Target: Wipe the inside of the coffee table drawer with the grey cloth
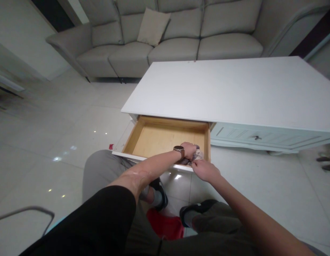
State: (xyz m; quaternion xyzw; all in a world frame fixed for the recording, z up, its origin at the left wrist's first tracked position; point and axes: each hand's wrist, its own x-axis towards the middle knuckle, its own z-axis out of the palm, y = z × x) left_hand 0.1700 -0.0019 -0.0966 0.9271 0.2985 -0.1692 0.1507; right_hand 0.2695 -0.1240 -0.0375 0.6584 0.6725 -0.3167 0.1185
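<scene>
A wooden drawer (165, 137) is pulled out of the white coffee table (220, 90). In its front right corner lies a crumpled patterned cloth (198, 154), grey, white and purplish. My left hand (188, 150), with a watch on the wrist, reaches into the drawer and has its closed fingers on the cloth. Over the drawer's front edge, my right hand (204, 170) is closed on the near side of the same cloth. Parts of the cloth are hidden behind both hands.
Behind the table stands a grey sofa (175, 49) with a beige cushion (153, 26). A closed drawer (257, 137) with a dark knob is on the right. Something red (167, 224) lies between my feet. A small red scrap (110, 146) is left of the drawer.
</scene>
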